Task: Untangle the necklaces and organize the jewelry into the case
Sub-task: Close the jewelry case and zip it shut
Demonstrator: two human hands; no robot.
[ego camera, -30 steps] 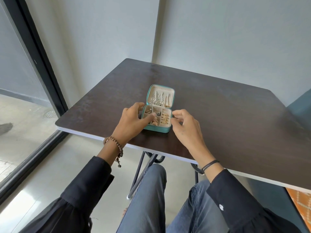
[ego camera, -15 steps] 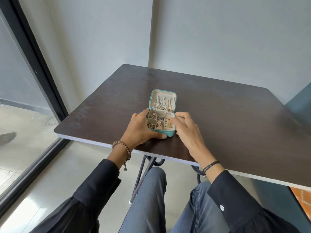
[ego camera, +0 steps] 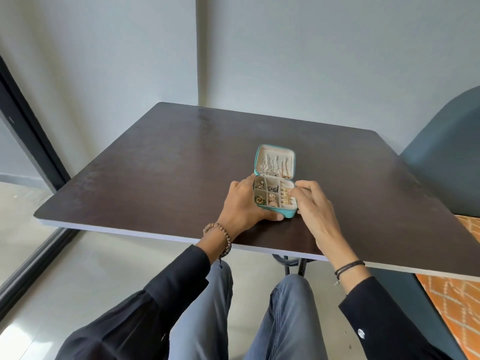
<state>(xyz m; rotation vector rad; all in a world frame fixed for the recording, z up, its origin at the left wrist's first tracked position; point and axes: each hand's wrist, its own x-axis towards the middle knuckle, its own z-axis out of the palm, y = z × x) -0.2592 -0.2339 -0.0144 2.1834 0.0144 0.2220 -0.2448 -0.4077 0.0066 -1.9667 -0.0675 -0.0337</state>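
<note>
A small teal jewelry case [ego camera: 290, 213] lies open on the dark table [ego camera: 155, 172] near its front edge. Its upright lid [ego camera: 275, 152] holds several thin necklaces [ego camera: 272, 166]. The tray's compartments hold gold rings [ego camera: 285, 196] and other small pieces [ego camera: 271, 198]. My left hand [ego camera: 241, 203] grips the case's left side, thumb along its front wall. My right hand [ego camera: 314, 206] rests against the right side, curled fingertips on the rim by the rings; whether they pinch anything is unclear.
The table stands in a corner of grey walls. A dark window frame [ego camera: 28, 131] runs along the left. A blue chair back [ego camera: 446, 157] and an orange patterned cushion [ego camera: 452, 302] sit at the right. My legs in jeans [ego camera: 259, 315] are under the table.
My left thumb left the tray and moved to the case's front wall, so the hand now grips the left side. My right hand closed in against the right side. The view shifted.
</note>
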